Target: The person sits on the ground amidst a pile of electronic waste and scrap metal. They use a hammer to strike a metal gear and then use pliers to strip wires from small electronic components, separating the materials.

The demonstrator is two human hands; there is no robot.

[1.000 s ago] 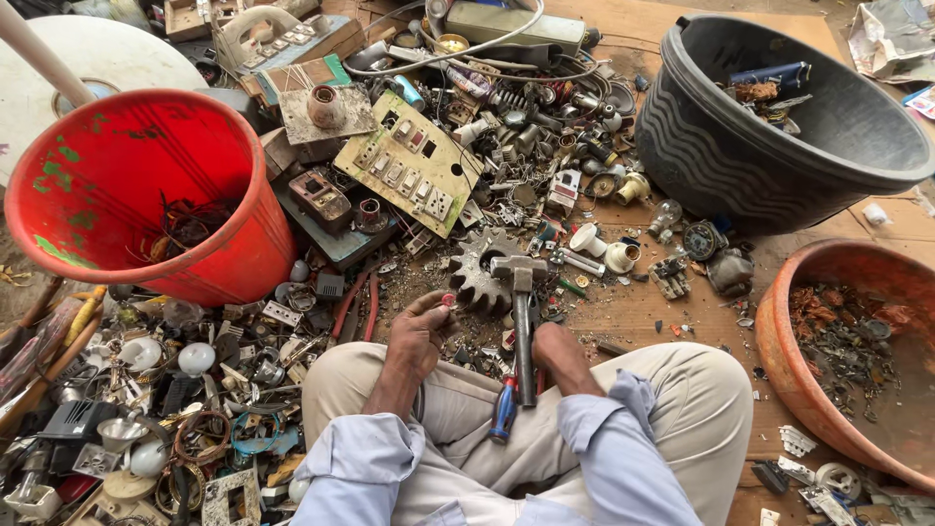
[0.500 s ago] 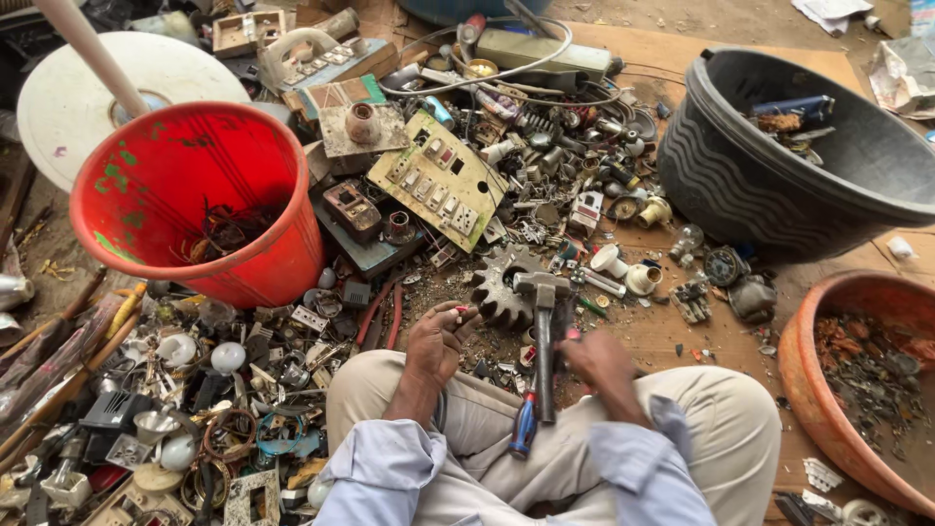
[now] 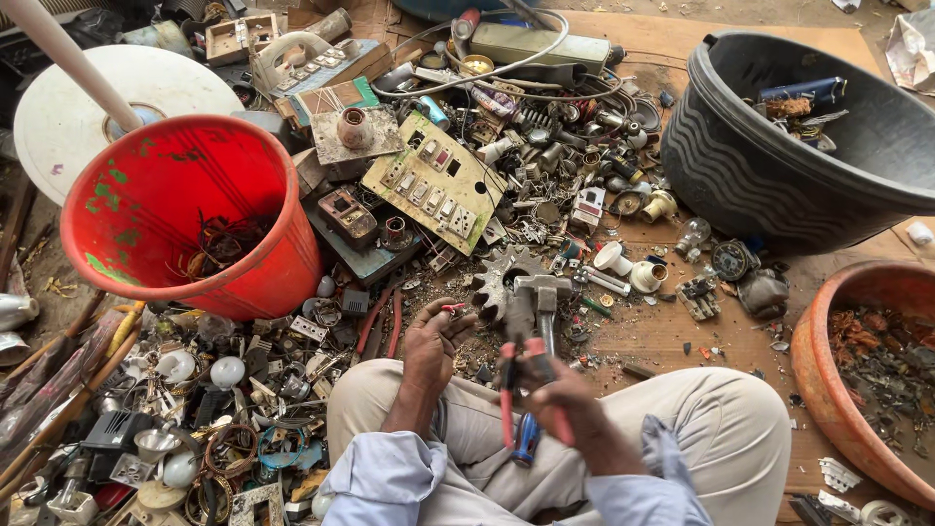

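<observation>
At lower centre, my right hand (image 3: 570,399) clenched the red-handled pliers (image 3: 516,385); my left hand (image 3: 433,336) pinched a small scrap piece (image 3: 453,308) beside the gear (image 3: 497,282). Best to bite close, wrist steady.

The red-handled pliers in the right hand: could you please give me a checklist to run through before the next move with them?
1. Right hand grips the pliers: ok, fingers wrap the red handles.
2. Left hand holds a small part: ok, pinched at the fingertips.
3. Kind of part: cannot tell, too small.
4. Pliers' tips open or shut: cannot tell, hidden against the clutter.
5. Hammer apart from both hands: ok, it lies just ahead beside the gear.
6. Blue-handled screwdriver out of the way: not ok, it lies on the lap under the right hand.
</observation>
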